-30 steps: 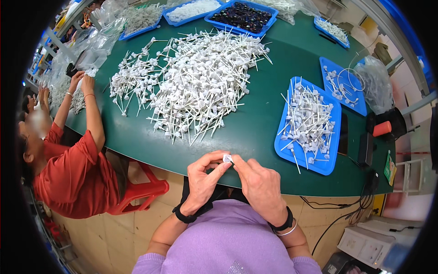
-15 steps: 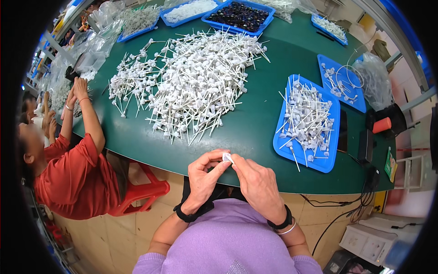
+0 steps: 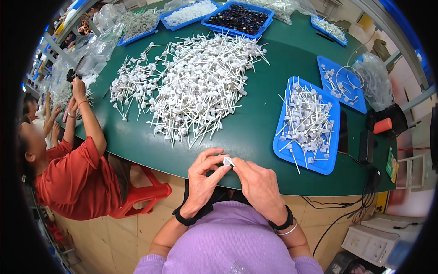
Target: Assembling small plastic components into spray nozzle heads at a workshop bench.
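Observation:
Over the near edge of the green table, both hands meet at a small white-headed stick piece [image 3: 228, 161]. My right hand [image 3: 261, 181] is closed, pinching its narrow end, and most of the stem is hidden behind those fingers. From the other side my left hand [image 3: 203, 179] holds the white head between thumb and bent fingers. Straight ahead lies a large pile of similar white-headed sticks [image 3: 200, 86], with a smaller heap [image 3: 135, 84] at its left. A blue tray [image 3: 329, 163] to the right carries more of them.
Far back stand a blue tray of dark parts [image 3: 207, 21] and one of white pieces [image 3: 165, 23]. Another blue tray [image 3: 360, 104] with a few sticks and tubing is at right. A co-worker in red [image 3: 77, 180] sits at left on a red stool [image 3: 157, 194].
The white head has turned slightly between my fingers, and my left fingers have shifted and spread a little. At left, the co-worker's hands have moved slightly.

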Tool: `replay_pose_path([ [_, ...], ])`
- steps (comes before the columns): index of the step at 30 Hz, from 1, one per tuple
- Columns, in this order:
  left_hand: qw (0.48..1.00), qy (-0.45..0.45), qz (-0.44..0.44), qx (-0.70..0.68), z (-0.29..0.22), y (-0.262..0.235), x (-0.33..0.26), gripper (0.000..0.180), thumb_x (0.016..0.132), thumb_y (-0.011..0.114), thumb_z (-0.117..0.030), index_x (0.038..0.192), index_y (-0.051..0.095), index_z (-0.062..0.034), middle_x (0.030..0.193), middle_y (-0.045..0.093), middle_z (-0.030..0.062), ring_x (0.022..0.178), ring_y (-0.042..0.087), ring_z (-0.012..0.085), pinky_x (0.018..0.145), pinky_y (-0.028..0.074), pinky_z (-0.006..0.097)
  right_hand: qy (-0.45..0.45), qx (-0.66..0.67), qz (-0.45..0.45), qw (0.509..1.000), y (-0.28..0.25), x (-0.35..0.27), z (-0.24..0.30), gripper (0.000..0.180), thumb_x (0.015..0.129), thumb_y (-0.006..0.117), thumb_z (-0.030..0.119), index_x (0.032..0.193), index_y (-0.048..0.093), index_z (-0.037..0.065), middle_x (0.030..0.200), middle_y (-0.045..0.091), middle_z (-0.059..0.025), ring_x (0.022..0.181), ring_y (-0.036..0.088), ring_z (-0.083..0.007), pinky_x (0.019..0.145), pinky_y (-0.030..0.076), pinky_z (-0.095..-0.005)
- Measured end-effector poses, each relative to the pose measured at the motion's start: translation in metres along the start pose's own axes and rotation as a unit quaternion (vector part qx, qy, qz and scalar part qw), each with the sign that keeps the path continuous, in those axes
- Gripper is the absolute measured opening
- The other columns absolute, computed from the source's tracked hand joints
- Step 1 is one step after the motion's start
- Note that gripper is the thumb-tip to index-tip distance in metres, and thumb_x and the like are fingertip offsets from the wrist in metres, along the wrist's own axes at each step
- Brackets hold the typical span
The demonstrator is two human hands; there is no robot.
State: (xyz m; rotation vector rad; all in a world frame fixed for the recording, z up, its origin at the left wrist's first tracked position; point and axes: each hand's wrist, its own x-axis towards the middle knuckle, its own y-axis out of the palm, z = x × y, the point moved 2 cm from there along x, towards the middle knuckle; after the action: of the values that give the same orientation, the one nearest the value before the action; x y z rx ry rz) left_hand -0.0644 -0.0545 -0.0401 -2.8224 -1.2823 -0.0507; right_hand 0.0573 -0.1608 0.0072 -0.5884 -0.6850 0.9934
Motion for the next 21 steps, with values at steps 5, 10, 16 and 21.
replay_pose_path([
  [5, 0.999, -0.031, 0.014, 0.012, -0.001, -0.006, -0.005, 0.023, 0.092, 0.067, -0.001, 0.115, 0.071, 0.0008, 0.106, 0.069, 0.0068, 0.088, 0.063, 0.0087, 0.076, 0.049, 0.021, -0.006, 0.037, 0.006, 0.999, 0.000, 0.002, -0.003, 0.010, 0.095, 0.060, 0.010, 0.104, 0.059, 0.005, 0.073, 0.062, -0.0151, 0.063, 0.063, -0.0365, 0.050, 0.046, -0.0450],
  [10, 0.998, -0.062, 0.011, -0.022, -0.004, -0.004, -0.007, 0.024, 0.093, 0.066, -0.002, 0.117, 0.070, 0.0010, 0.101, 0.071, 0.0052, 0.089, 0.064, 0.0080, 0.077, 0.049, 0.020, 0.024, 0.094, 0.043, 0.994, -0.003, 0.003, -0.006, 0.014, 0.094, 0.061, 0.011, 0.106, 0.064, 0.003, 0.080, 0.064, -0.0199, 0.069, 0.062, -0.0395, 0.057, 0.046, -0.0447],
  [16, 0.996, -0.081, -0.002, -0.050, -0.002, -0.002, -0.009, 0.024, 0.094, 0.065, -0.002, 0.118, 0.068, 0.0020, 0.100, 0.072, 0.0048, 0.089, 0.065, 0.0066, 0.074, 0.049, 0.019, 0.052, 0.142, 0.084, 0.985, -0.005, 0.006, -0.010, 0.015, 0.096, 0.060, 0.013, 0.105, 0.065, 0.002, 0.073, 0.061, -0.0225, 0.069, 0.060, -0.0425, 0.056, 0.044, -0.0457],
  [21, 0.999, -0.046, -0.011, 0.015, 0.001, -0.001, -0.011, 0.024, 0.094, 0.065, -0.002, 0.118, 0.069, 0.0014, 0.101, 0.073, 0.0093, 0.094, 0.068, 0.0122, 0.085, 0.052, 0.024, 0.090, 0.198, 0.137, 0.966, -0.001, 0.009, -0.019, 0.018, 0.098, 0.057, 0.017, 0.102, 0.065, 0.001, 0.066, 0.058, -0.0213, 0.061, 0.060, -0.0387, 0.055, 0.043, -0.0446],
])
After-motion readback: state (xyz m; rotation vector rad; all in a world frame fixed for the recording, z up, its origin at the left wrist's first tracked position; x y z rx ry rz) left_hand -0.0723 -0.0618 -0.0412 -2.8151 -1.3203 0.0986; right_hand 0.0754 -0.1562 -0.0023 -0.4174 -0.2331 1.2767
